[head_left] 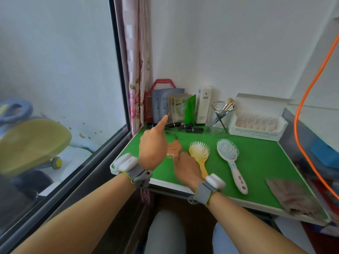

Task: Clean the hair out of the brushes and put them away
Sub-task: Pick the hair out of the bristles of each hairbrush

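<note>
Green-top table (pixel 256 162), white rim.
Ctr: yellow brush (pixel 200 155), bristles up.
Blue-white brush (pixel 231 161) at its 3 o'clock, apart, bristles up; both handles twd 5–6.
Pink brush (pixel 174 147) at 9, partly hidden.
Gray-brown cloth (pixel 293 197) at 4–5 corner.
Along 12 edge: black lipsticks (pixel 185 126) lying flat, glass holder (pixel 222 114) w/ makeup brushes.
Open white box (pixel 256 126) at 1–2.
</note>
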A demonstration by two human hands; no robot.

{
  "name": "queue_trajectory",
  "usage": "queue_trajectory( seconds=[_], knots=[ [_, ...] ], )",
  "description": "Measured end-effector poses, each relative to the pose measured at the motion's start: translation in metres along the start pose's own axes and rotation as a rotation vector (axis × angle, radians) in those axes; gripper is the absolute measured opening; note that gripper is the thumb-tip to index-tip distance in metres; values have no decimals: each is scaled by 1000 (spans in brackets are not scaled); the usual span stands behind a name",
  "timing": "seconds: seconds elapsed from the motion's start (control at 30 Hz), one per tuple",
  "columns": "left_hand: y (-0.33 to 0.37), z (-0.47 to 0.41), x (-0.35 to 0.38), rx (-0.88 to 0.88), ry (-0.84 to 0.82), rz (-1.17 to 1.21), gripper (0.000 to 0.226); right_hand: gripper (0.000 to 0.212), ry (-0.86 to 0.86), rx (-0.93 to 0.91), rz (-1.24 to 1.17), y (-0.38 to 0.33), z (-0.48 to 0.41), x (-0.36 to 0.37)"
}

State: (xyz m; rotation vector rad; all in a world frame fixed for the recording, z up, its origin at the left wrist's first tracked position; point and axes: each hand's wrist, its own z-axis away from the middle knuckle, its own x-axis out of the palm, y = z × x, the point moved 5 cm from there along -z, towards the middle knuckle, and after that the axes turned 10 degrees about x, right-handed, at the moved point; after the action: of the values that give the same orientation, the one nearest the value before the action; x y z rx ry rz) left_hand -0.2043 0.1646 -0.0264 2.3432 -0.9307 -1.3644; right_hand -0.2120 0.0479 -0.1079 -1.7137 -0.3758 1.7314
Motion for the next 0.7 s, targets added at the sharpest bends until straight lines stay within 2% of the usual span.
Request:
queue_trajectory(
  seconds=[0.2,0.4,0.47,0.53,0.63,0.7],
  knots=[
    [-10,0,7,-38,-43,23,60,32,-50,-42,133,-2,5,-2],
    [-13,0,10,-76,-60,85,60,26,-15,-89,277,-9,7,-11],
    [-12,1,11,-77,-54,132,56,23,1,-95,168,-13,0,-17],
    [-12,0,12,-70,-48,176,49,20,-20,-62,-96,-20,-9,-26],
    [-11,-2,13,-70,-35,227,44,7,-166,38,-558,-32,-23,-31],
    [-11,-4,14,-85,-34,257,44,13,-256,79,-731,-41,-31,-32]
  ],
)
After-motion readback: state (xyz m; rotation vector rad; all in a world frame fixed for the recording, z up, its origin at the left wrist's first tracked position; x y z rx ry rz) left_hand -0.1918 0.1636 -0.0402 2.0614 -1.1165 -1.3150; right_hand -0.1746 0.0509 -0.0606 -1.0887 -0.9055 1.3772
